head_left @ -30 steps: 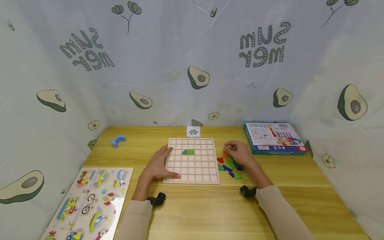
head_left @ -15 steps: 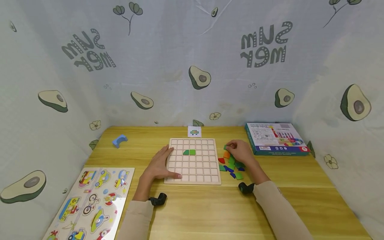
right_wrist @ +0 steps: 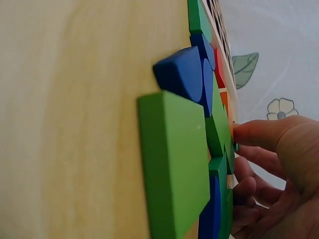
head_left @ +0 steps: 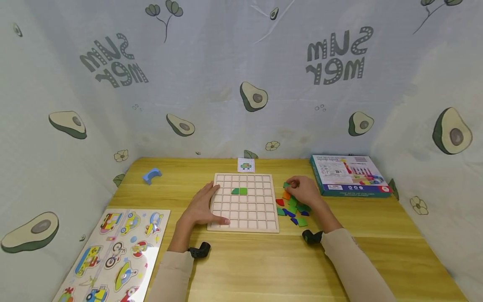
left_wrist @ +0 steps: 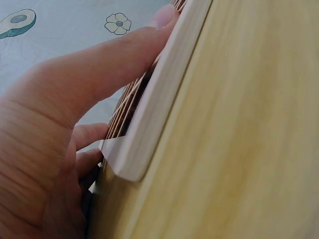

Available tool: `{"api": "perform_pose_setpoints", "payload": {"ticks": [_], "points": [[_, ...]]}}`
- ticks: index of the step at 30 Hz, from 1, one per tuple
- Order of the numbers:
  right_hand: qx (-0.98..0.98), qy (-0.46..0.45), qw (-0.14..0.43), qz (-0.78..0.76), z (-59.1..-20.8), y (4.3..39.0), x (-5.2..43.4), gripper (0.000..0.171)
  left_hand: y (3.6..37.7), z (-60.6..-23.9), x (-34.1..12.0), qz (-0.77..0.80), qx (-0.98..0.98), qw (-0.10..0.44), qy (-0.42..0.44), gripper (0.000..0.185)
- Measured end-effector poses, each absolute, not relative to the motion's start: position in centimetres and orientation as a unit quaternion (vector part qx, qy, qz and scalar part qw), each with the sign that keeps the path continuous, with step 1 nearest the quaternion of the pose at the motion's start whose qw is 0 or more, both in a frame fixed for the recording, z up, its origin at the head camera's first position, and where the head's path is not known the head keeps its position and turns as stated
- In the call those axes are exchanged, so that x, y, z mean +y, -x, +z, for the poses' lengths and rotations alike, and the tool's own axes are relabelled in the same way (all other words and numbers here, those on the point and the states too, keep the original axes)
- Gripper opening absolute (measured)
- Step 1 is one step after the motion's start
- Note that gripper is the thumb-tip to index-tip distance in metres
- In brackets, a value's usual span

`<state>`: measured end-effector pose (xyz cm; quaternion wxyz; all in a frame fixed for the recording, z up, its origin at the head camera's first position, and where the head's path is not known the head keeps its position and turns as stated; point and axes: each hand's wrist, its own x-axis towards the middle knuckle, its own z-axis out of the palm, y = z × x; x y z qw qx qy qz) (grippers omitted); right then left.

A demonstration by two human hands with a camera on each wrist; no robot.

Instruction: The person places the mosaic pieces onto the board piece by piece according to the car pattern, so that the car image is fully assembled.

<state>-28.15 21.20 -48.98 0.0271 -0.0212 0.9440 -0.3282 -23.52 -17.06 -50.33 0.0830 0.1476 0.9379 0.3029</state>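
1. My left hand (head_left: 199, 208) lies flat on the grid board's (head_left: 244, 224) left edge, fingers (left_wrist: 124, 47) straight, gripping nothing.
2. My right hand (head_left: 305, 191) pinches a small green piece (head_left: 286, 185) with curled fingers (right_wrist: 254, 134), just right of the board.
3. Loose coloured pieces (head_left: 291, 209) lie on the table (head_left: 264, 264) under that hand.

The only words that can be read are printed on the avocado-patterned cloth (head_left: 241, 71) hanging behind the table (head_left: 377, 251). "SUM MER" stands there twice in grey letters, mirrored, once at upper left and once at upper right. The box (head_left: 349, 175) at the table's far right corner bears print too small to read.
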Motion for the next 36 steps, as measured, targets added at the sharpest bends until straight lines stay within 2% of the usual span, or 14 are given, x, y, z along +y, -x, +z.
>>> {"api": "perform_pose_setpoints", "payload": {"ticks": [8,18,36], "points": [[0.938,0.015,0.034,-0.346,-48.8,27.8,21.2,0.033,23.6,-50.5,-17.2,0.301,0.939,0.078,-0.148,0.130],[0.932,0.054,0.008,-0.359,-48.3,26.8,19.9,0.031,23.6,-50.7,-17.2,0.306,0.938,0.076,-0.146,0.130],[0.916,0.096,0.028,-0.389,-48.1,26.2,16.1,0.026,23.5,-50.4,-17.1,0.303,0.938,0.081,-0.145,0.130]]}}
